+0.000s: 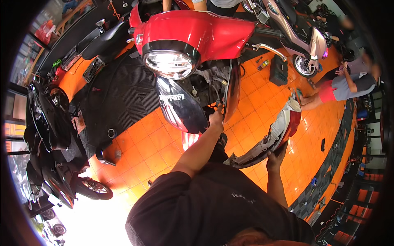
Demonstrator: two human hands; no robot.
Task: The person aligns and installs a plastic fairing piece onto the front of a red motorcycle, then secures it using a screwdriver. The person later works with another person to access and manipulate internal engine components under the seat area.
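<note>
In front of me stands a scooter with a red handlebar cover (184, 30) and a lit headlight (170, 64). Its front is uncovered on one side, with wiring and frame parts (205, 88) exposed beside the black front fender (180, 104). My left hand (216, 117) reaches into the lower part of that opening, fingers closed at its edge; what they grip is too small to tell. Off to the right, my right hand (276, 160) holds up a long curved scooter body panel (273, 135), gripped near its lower middle. Its pale grey inner side faces me, and red shows along the outer edge.
Orange tiles (143, 137) and dark matting (119, 86) cover the floor. A black toolbox (278, 70) sits at right, near a beige scooter (287, 28) and a seated person (344, 88). A black motorcycle (53, 135) stands at left. Behind the red scooter, another person's arm (167, 5) shows.
</note>
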